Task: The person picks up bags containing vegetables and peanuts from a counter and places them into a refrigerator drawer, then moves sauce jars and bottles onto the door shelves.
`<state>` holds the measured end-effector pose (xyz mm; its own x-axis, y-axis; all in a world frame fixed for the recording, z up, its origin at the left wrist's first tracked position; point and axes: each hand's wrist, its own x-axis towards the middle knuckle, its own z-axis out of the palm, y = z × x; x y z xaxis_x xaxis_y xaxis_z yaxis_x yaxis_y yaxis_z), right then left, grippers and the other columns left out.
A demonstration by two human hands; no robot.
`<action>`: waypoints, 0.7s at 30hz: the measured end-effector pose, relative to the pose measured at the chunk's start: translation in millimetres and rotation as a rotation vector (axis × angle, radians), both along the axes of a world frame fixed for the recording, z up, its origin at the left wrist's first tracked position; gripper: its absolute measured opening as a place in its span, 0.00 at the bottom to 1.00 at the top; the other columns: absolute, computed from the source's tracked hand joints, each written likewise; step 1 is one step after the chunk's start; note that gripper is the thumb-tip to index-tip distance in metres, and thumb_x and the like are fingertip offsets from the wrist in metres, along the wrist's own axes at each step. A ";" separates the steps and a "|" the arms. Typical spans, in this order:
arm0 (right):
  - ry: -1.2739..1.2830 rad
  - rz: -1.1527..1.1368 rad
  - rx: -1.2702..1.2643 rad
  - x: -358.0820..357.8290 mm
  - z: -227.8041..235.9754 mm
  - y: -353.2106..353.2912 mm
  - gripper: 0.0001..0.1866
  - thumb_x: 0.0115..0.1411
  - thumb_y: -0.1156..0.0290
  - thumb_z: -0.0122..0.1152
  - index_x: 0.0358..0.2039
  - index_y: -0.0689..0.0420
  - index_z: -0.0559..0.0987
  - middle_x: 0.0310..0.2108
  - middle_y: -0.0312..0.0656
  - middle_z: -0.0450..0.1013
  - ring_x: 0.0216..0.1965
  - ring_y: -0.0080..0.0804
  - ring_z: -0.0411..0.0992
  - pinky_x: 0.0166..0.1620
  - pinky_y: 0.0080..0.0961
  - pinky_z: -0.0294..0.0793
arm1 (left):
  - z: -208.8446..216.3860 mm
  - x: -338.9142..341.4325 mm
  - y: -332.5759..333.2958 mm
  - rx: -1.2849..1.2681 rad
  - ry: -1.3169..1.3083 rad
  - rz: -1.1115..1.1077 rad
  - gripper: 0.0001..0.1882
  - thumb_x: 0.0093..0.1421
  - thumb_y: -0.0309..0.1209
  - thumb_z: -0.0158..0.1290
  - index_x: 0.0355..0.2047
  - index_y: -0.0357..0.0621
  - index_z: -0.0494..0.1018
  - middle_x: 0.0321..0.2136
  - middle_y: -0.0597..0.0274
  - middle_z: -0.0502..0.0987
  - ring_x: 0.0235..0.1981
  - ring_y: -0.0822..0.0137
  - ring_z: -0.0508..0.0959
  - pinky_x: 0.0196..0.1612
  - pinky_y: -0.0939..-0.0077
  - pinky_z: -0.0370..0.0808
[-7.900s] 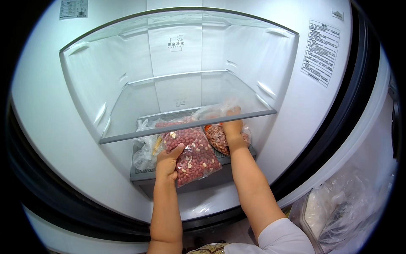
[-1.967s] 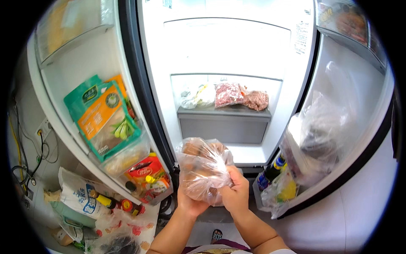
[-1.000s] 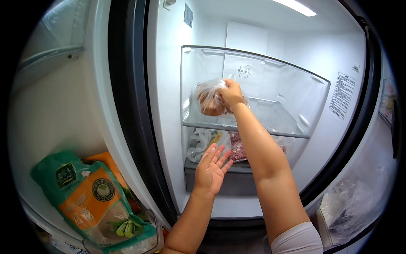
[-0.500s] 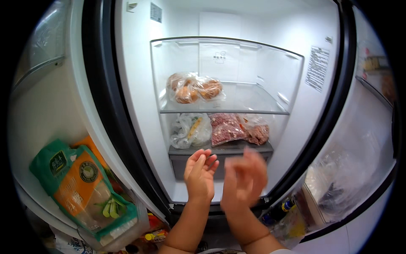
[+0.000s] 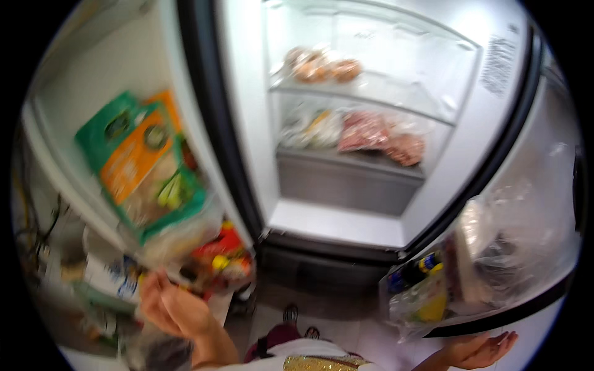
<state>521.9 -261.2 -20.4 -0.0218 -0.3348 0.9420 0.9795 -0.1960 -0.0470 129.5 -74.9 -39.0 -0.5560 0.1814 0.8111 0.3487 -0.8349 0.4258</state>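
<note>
My left hand (image 5: 176,309) is at the lower left, slightly blurred. Its fingers are loosely bent and hold nothing that I can see. It is below the open left fridge door (image 5: 108,68), whose shelf carries a green and orange food bag (image 5: 145,170). At the lower right is my right hand (image 5: 479,351), palm up with fingers stretched out and nothing in it. It lies just under the lower edge of the open right fridge door (image 5: 557,123). Between the doors stands the lit fridge compartment (image 5: 337,222).
Bagged round brown food (image 5: 312,67) sits on the upper glass shelf. Below it lie a white plastic bag (image 5: 322,130), a bag of reddish food (image 5: 364,131) and another bag (image 5: 405,148). Dark bottles (image 5: 414,272) and clear bags stand in the right door.
My hands have parted from in front of the fridge, the left to the lower left, the right to the lower right. The view has tilted down, showing my feet and the floor.
</note>
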 end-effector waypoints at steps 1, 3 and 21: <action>0.078 0.035 -0.047 8.1 -6.2 -13.0 0.31 0.59 0.63 0.58 0.56 0.67 0.59 0.57 0.58 0.56 0.56 0.45 0.58 0.58 0.41 0.57 | -1.4 -11.3 5.3 0.038 0.024 0.027 0.09 0.60 0.22 0.43 0.42 0.35 0.64 0.48 0.47 0.66 0.52 0.52 0.66 0.56 0.52 0.65; 0.287 0.035 -0.015 5.2 -9.3 -16.0 0.33 0.60 0.59 0.57 0.58 0.67 0.59 0.58 0.56 0.57 0.55 0.44 0.60 0.57 0.39 0.59 | -4.2 -36.7 9.9 -0.053 -0.070 0.102 0.15 0.59 0.20 0.43 0.48 0.34 0.64 0.55 0.45 0.64 0.59 0.57 0.62 0.60 0.61 0.60; 0.297 -0.026 0.176 -68.2 3.6 23.4 0.27 0.61 0.56 0.57 0.54 0.60 0.66 0.48 0.50 0.67 0.46 0.37 0.68 0.48 0.35 0.68 | -73.4 -105.0 -9.6 -0.523 0.086 0.327 0.37 0.58 0.34 0.54 0.62 0.31 0.49 0.63 0.42 0.50 0.65 0.53 0.51 0.64 0.63 0.48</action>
<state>453.8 -237.8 -16.8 0.2341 -0.4959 0.8362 0.9126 -0.1845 -0.3648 24.5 -84.5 -112.3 -0.5871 0.3980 0.7050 0.6023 -0.3671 0.7088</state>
